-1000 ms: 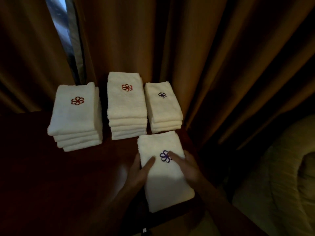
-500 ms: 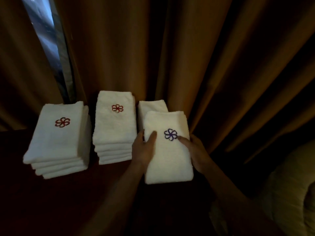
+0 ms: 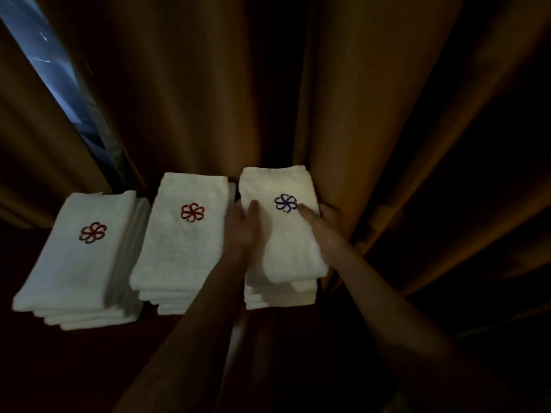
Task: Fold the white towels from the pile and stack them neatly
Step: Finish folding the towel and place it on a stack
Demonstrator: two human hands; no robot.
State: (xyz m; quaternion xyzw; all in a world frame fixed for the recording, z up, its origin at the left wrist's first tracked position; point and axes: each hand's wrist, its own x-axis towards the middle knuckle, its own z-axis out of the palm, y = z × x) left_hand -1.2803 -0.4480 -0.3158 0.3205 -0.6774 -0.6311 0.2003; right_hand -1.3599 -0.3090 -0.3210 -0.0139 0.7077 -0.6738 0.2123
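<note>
We set the folded towel (image 3: 283,222) on the stack (image 3: 280,296) right of the middle stack (image 3: 182,234), left hand (image 3: 243,231) and right hand (image 3: 326,225) pinching its sides, thumbs on top; next, let go and square edges.

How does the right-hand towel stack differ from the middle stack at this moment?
The right stack is topped by a towel with a purple flower emblem; the middle stack shows a red one. Both hands, left hand and right hand, grip the right stack's top towel; nothing touches the middle stack. The right stack's top towel overhangs its front edge; the middle stack's layers step back. Both hold folded white towels.
</note>
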